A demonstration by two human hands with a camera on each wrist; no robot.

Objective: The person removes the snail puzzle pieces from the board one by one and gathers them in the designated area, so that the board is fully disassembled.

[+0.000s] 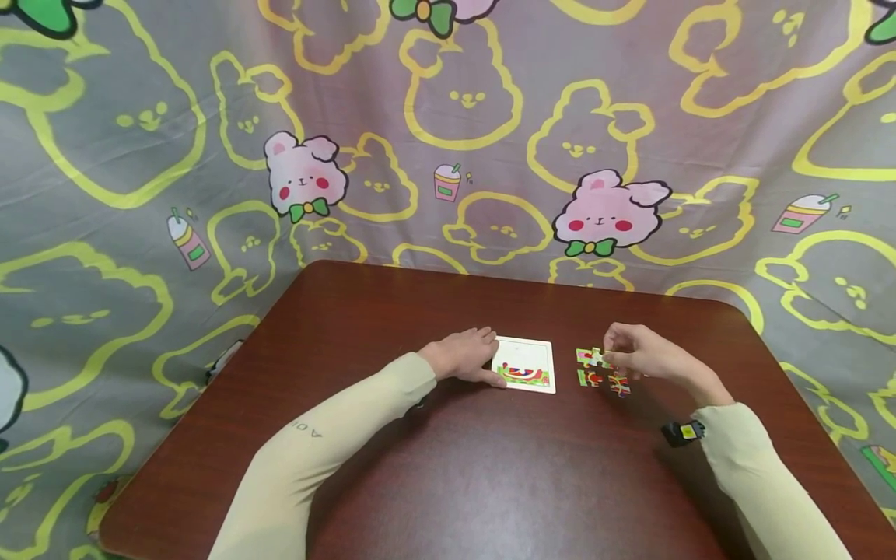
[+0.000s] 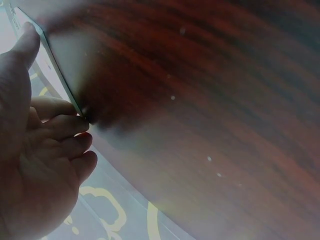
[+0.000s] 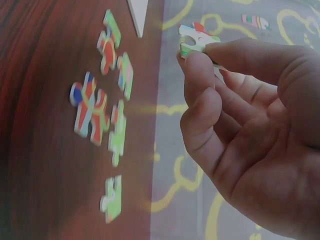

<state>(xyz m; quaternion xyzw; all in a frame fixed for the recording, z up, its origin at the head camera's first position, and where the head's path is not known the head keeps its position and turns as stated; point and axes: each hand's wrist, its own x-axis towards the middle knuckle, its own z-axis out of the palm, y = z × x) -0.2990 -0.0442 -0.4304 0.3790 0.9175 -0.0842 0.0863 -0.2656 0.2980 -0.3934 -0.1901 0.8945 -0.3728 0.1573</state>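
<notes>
A shallow white puzzle board (image 1: pixel 523 354) lies on the table, with coloured pieces fitted along its near side and a bare white part behind them. My left hand (image 1: pixel 465 356) rests along the board's left edge; in the left wrist view the thumb (image 2: pixel 26 45) lies on the edge and the other fingers bend loosely at a corner. Between thumb and index finger my right hand (image 1: pixel 651 354) pinches a jigsaw piece (image 3: pixel 198 39), raised above the table. Below that hand lie several loose jigsaw pieces (image 1: pixel 590 379), among them a red, white and blue one (image 3: pixel 86 107).
The brown table (image 1: pixel 504 482) has rounded corners. A grey curtain (image 1: pixel 490 101) with yellow outlines and rabbit faces hangs behind and beside it. A black wrist device (image 1: pixel 682 432) sits on the right wrist.
</notes>
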